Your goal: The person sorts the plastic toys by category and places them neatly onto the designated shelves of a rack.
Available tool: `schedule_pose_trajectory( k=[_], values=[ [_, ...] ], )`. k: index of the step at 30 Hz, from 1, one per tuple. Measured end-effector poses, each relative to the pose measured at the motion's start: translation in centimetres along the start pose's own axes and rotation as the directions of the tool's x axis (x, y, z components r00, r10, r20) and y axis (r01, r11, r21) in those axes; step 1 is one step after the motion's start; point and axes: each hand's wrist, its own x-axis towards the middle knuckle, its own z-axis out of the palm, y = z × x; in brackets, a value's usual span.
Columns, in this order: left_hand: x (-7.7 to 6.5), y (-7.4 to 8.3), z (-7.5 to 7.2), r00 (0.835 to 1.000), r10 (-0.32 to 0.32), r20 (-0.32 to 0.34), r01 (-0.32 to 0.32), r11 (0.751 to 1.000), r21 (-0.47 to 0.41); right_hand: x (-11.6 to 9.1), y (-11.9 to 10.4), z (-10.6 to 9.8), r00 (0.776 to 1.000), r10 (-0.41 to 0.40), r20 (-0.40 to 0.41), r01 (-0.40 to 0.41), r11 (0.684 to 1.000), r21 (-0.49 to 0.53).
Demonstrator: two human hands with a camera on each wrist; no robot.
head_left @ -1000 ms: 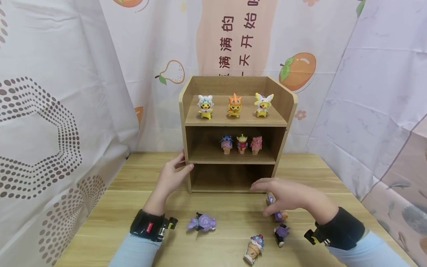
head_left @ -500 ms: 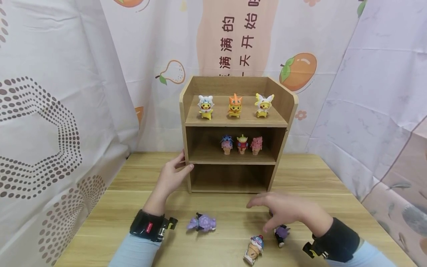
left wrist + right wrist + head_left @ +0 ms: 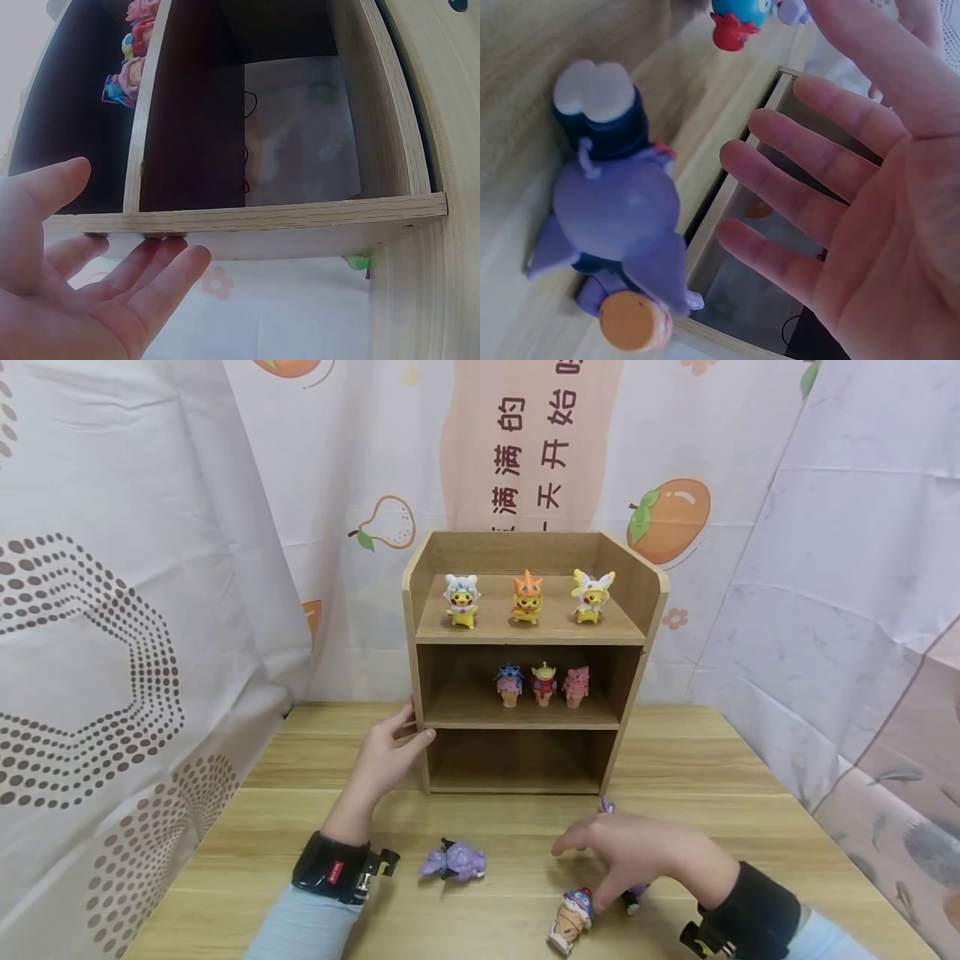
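Observation:
My left hand [image 3: 386, 760] rests its fingers along the outer left side of a wooden shelf [image 3: 517, 724]; in the left wrist view the thumb stands apart from the panel. Over the table hovers my right hand [image 3: 641, 852], fingers spread and holding nothing. Beneath it lies a purple figurine with dark clothing [image 3: 615, 199], mostly hidden in the head view. Another purple figurine [image 3: 607, 806] with an orange base shows only partly beyond the hand. An ice-cream-cone figurine [image 3: 570, 922] with a blue and red top lies close to the thumb.
A purple figurine [image 3: 454, 862] lies on the wooden table [image 3: 300, 860] between the arms. Three yellow figurines, one in an orange hood [image 3: 528, 599], stand on the shelf's top level. Three ice-cream figurines, one red [image 3: 544, 685], stand on the middle level. Printed curtains [image 3: 360, 443] surround the table.
My right hand has moved from near the bottom shelf toward the front of the table, over the nearer dark-clothed purple figurine. My left hand has stayed against the shelf.

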Motion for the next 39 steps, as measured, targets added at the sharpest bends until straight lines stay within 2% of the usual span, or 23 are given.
schedule_pose_trajectory(
  k=[10, 14, 21, 30, 39],
  values=[
    [-0.1, 0.1, 0.0, 1.0, -0.01, -0.003, 0.01, 1.0, 0.0, -0.1, -0.1, 0.8, 0.999, -0.015, 0.036, 0.015, 1.0, -0.007],
    [-0.1, 0.2, -0.1, 1.0, -0.011, -0.007, 0.011, 1.0, 0.002, 0.1, 0.0, 1.1, 0.998, -0.054, 0.033, 0.055, 0.998, -0.021],
    [-0.1, 0.1, 0.0, 1.0, -0.012, -0.006, 0.012, 1.0, 0.0, 0.6, 0.0, 1.9, 0.994, -0.097, 0.057, 0.096, 0.995, 0.019],
    [-0.1, 0.1, 0.1, 1.0, -0.007, -0.005, 0.007, 1.0, -0.003, 0.8, 0.1, 2.9, 0.991, -0.133, 0.027, 0.134, 0.99, -0.042],
    [-0.2, 0.3, 0.1, 1.0, -0.012, -0.008, 0.011, 1.0, -0.007, 1.1, 0.2, 3.1, 0.989, -0.14, 0.042, 0.143, 0.988, -0.059]
  ],
)
